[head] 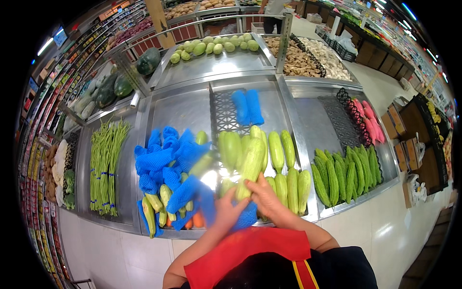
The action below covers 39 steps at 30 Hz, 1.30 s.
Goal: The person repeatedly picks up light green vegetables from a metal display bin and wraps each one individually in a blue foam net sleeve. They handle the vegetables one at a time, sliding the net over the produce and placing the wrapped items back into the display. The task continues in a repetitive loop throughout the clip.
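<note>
Both of my hands are at the lower end of a pale green zucchini-like squash (pixel 252 155), which points away from me over the tray. My right hand (pixel 267 197) grips its right side. My left hand (pixel 229 209) closes on its near end from the left. A blurred blue foam net sleeve (pixel 205 202) hangs beside my left hand, and another blue sleeve (pixel 247 216) lies under my wrists. Similar squashes (pixel 276 150) lie in rows to the right. Left of my hands is a heap of blue foam net sleeves (pixel 155 159), with ribbed squashes (pixel 147 216) among them.
Two blue-sleeved pieces (pixel 248 107) rest on a black plastic grid (pixel 223 108) farther back. Long beans (pixel 108 166) fill the left tray; bitter melons (pixel 346 177) lie to the right. Metal dividers (pixel 299 144) separate the trays. A person (pixel 274 16) stands beyond the rail (pixel 216 18).
</note>
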Available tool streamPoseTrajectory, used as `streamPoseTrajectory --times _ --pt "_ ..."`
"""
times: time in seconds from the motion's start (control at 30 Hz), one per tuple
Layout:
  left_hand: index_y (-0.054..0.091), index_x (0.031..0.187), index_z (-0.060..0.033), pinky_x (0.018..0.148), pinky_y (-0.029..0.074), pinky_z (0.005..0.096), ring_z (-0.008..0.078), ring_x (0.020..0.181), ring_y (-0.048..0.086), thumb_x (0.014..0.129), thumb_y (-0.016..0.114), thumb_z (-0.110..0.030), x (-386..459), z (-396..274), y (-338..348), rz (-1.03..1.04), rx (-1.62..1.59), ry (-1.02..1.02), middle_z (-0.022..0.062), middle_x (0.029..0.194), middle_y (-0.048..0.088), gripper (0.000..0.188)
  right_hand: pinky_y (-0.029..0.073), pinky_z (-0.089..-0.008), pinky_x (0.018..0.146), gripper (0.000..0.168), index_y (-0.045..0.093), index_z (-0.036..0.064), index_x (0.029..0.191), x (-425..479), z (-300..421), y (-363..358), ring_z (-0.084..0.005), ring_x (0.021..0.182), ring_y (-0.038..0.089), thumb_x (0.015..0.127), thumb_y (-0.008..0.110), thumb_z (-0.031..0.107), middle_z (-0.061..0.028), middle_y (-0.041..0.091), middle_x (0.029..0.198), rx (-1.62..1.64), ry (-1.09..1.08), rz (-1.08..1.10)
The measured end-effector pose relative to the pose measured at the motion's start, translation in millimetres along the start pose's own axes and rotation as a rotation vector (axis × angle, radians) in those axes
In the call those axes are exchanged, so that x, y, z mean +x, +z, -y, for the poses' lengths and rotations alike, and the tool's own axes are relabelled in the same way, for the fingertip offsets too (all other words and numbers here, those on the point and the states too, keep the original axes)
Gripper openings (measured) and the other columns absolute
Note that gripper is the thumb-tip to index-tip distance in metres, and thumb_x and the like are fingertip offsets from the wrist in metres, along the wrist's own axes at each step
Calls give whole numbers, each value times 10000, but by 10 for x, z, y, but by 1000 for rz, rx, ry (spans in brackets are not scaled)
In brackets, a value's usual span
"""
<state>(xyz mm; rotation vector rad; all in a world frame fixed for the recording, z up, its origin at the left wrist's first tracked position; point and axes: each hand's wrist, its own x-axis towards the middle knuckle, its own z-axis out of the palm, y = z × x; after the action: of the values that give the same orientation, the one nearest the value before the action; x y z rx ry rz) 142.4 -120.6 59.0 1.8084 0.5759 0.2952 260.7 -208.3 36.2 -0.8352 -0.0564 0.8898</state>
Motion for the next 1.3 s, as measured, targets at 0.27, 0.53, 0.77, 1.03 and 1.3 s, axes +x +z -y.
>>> streamPoseTrajectory --times 0.27,0.53,0.77,1.03,1.3 --pt "588 1246 -19 768 519 303 207 841 660 869 706 -211 5 220 -299 119 -354 -208 109 1011 685 439 480 -359 913 633 381 37 1386 483 -64 -559 -217 1089 572 833 688 52 -119 581 1199 -445 -59 -174" --pt "451 1373 -40 873 518 363 223 1061 601 870 676 -164 -229 144 -800 -130 -1268 -328 107 1164 591 565 480 -373 910 769 338 38 1435 1765 832 -1105 -297 1066 603 785 735 147 -210 580 1229 -1002 -402 -459" --pt "435 1376 -37 922 490 361 258 1136 563 726 563 122 -264 502 -822 -259 -983 -498 114 1214 574 681 432 -454 977 831 291 37 1463 3086 1143 -1543 -431 1157 529 775 740 164 -282 530 1256 -1439 -439 -675" --pt "464 1335 -15 938 501 395 268 1080 609 753 569 133 24 524 -835 -408 -1025 -629 130 1167 619 610 439 -489 926 887 245 140 1501 3920 1045 -1590 -421 1058 546 774 752 121 -238 543 1121 -1682 -378 -764" --pt "458 1347 -13 948 497 404 272 1072 614 767 588 112 252 683 -810 -411 -995 -703 132 1166 623 607 403 -475 967 777 322 133 1471 4154 880 -1918 -405 1139 480 795 701 82 -215 513 1179 -1851 -759 -853"
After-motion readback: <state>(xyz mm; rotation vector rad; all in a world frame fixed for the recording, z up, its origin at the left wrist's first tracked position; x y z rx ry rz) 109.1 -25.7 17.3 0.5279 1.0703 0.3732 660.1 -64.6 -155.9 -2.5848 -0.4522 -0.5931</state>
